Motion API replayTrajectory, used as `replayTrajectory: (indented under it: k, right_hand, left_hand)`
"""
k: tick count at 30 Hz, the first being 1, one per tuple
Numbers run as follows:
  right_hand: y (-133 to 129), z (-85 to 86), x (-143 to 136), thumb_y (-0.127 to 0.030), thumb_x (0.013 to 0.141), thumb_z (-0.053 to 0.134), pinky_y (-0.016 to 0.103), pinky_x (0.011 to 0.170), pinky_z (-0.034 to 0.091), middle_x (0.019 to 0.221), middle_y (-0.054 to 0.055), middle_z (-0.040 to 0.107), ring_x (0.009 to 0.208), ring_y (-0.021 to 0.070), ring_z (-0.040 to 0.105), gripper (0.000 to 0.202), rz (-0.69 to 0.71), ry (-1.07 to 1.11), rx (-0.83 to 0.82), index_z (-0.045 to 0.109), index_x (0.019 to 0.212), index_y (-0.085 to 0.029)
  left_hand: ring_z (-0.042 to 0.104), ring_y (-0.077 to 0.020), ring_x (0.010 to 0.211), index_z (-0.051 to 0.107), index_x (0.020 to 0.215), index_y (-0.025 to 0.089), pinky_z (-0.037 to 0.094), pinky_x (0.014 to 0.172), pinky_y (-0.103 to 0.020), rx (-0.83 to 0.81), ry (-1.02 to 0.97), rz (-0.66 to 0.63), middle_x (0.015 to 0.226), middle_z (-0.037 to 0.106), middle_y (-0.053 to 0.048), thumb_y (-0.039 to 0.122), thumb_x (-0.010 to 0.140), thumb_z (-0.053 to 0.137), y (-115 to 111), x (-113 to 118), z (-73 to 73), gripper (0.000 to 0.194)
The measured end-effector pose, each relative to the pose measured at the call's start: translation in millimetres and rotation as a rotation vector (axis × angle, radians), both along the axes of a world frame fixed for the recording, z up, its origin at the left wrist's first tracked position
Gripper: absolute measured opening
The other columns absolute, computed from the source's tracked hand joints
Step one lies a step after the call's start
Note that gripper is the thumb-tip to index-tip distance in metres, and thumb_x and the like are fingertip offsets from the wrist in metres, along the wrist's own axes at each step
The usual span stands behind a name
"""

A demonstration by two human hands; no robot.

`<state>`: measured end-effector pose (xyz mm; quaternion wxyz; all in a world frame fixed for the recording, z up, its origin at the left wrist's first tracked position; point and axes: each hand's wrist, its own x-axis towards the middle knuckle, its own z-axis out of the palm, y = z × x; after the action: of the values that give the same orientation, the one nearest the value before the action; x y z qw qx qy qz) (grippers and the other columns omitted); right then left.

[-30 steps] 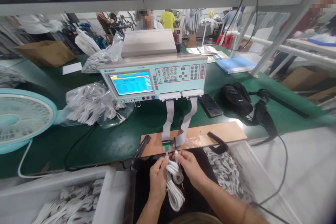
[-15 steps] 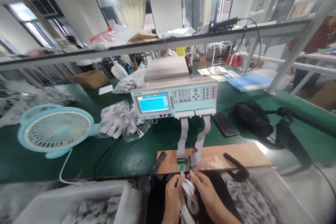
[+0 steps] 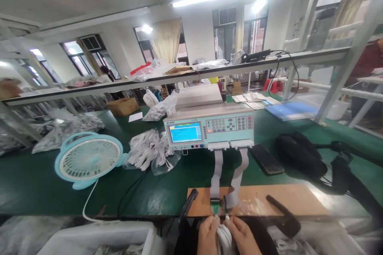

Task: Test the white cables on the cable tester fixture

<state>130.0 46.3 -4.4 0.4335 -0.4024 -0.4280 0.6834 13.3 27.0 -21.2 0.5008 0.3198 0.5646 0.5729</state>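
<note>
Cable bundle (image 3: pixel 225 239) held in both hands at the table's near edge

The white cable bundle is situated just off the near edge of the green table (image 3: pixel 167 191), right of that edge's middle, its lower part cut off by the frame. The left hand (image 3: pixel 208 234) has thumb and fingers pinched together on one cable end, at the green adapter board (image 3: pixel 215 208). The right hand (image 3: pixel 241 233) is likewise closed on the other end, at the black connector (image 3: pixel 226 206). Whether either plug is fully seated cannot be told; the fingers cover the detail.

Two grey ribbon cables (image 3: pixel 217 173) run from these fittings to the front of the tester (image 3: pixel 209 127), whose screen is lit. A wooden board (image 3: pixel 251 199) lies along the table's near edge beneath the ribbon ends, with a black clamp (image 3: pixel 188 205) at its left end and a black handle (image 3: pixel 283 211) over its right part.

Right of the tester lies a dark phone (image 3: pixel 267 160), then a black bag (image 3: pixel 299 151) towards the table's right edge. A blue folder (image 3: pixel 291 110) is noted near the far right corner. Left of the tester are plastic bags of white cables (image 3: pixel 146 149) and a light-blue fan (image 3: pixel 89 157). A white bin (image 3: pixel 140 227), partly in view, stands below the near edge, left of the hands
</note>
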Motion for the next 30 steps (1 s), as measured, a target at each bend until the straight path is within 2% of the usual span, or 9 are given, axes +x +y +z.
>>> replayTrajectory:
  k: [4, 8, 11, 14, 16, 18, 23, 26, 30]
  right_hand:
    - [-2.3, -1.5, -4.3, -0.058, 0.065, 0.066, 0.028, 0.061, 0.039, 0.059, 0.0, 0.051, 0.061, 0.0168, 0.047, 0.043, 0.009, -0.011, 0.019, 0.052, 0.062, -0.017]
    - [-15.6, 8.9, 7.8, -0.056, 0.067, 0.061, 0.024, 0.052, 0.032, 0.054, -0.004, 0.036, 0.053, 0.0119, 0.036, 0.045, 0.007, -0.135, 0.055, 0.038, 0.055, -0.02]
    - [-19.6, 13.9, 51.4, -0.051, 0.074, 0.052, 0.024, 0.049, 0.029, 0.053, -0.005, 0.033, 0.05, 0.0114, 0.033, 0.037, 0.046, -0.312, 0.079, 0.037, 0.058, -0.021]
    - [-17.3, 8.7, 118.0, -0.036, 0.077, 0.048, 0.026, 0.054, 0.032, 0.054, -0.002, 0.039, 0.053, 0.0144, 0.04, 0.026, 0.163, -0.782, 0.222, 0.041, 0.057, -0.021]
    - [-19.9, 5.5, 153.8, -0.029, 0.073, 0.053, 0.03, 0.06, 0.034, 0.062, 0.003, 0.048, 0.061, 0.0183, 0.047, 0.017, 0.103, -1.134, 0.304, 0.049, 0.061, -0.019]
    - [-28.7, 7.2, 166.2, -0.028, 0.074, 0.055, 0.034, 0.066, 0.037, 0.077, 0.009, 0.056, 0.07, 0.022, 0.052, 0.012, 0.083, -1.249, 0.329, 0.057, 0.073, -0.017]
    - [-59.7, 17.8, 100.1, -0.034, 0.078, 0.059, 0.026, 0.065, 0.042, 0.084, 0.002, 0.061, 0.074, 0.0172, 0.056, 0.022, 0.434, -0.528, 0.157, 0.06, 0.095, -0.019]
    - [-65.4, 10.1, 60.9, -0.036, 0.075, 0.063, 0.023, 0.055, 0.039, 0.071, -0.001, 0.056, 0.062, 0.0129, 0.051, 0.023, 0.382, -0.24, -0.003, 0.057, 0.082, -0.015]
    - [-61.6, -8.8, 57.4, -0.042, 0.076, 0.061, 0.023, 0.052, 0.04, 0.066, 0.001, 0.058, 0.055, 0.0131, 0.055, 0.032, 0.334, 0.095, -0.254, 0.055, 0.089, -0.013]
  left_hand:
    - [0.039, -0.012, 0.051, 0.056, 0.053, 0.015, 0.032, 0.049, -0.023, 0.046, 0.044, 0.029, 0.049, 0.045, 0.002, 0.064, 0.063, 0.062, -2.5, 4.9, 0.6, 0.051]
    - [0.046, -0.0129, 0.052, 0.062, 0.059, 0.013, 0.036, 0.051, -0.023, 0.033, 0.054, -0.029, 0.052, 0.052, 0.0, 0.058, 0.071, 0.058, -20.7, 17.6, 15.1, 0.046]
    - [0.041, -0.009, 0.04, 0.062, 0.066, 0.014, 0.031, 0.04, -0.019, -0.152, 0.035, -0.073, 0.045, 0.047, 0.004, 0.056, 0.074, 0.056, -36.1, 20.6, 29.0, 0.043]
    - [0.033, -0.0066, 0.028, 0.057, 0.068, 0.016, 0.024, 0.031, -0.017, -0.328, -0.092, -0.096, 0.039, 0.044, 0.006, 0.059, 0.078, 0.048, -43.6, 16.3, 34.2, 0.046]
    - [0.035, -0.0059, 0.029, 0.052, 0.064, 0.017, 0.025, 0.031, -0.016, -0.351, -0.158, -0.078, 0.042, 0.046, 0.006, 0.058, 0.078, 0.05, -45.1, 16.2, 33.1, 0.043]
    - [0.038, -0.0059, 0.033, 0.049, 0.063, 0.017, 0.026, 0.032, -0.015, -0.346, -0.168, -0.053, 0.046, 0.046, 0.006, 0.055, 0.078, 0.052, -44.0, 21.9, 31.8, 0.041]
    - [0.042, -0.0071, 0.043, 0.053, 0.069, 0.017, 0.033, 0.039, -0.016, -0.222, 0.006, -0.064, 0.051, 0.043, 0.006, 0.045, 0.083, 0.05, -35.0, 50.2, 39.4, 0.032]
    - [0.05, -0.0097, 0.058, 0.059, 0.078, 0.017, 0.041, 0.053, -0.017, -0.111, 0.019, -0.077, 0.063, 0.051, 0.003, 0.039, 0.083, 0.052, -36.2, 52.8, 47.9, 0.023]
    - [0.056, -0.0147, 0.086, 0.059, 0.096, 0.019, 0.047, 0.074, -0.023, -0.11, -0.13, -0.008, 0.092, 0.06, -0.003, 0.036, 0.083, 0.054, -49.3, 31.0, 48.9, 0.022]
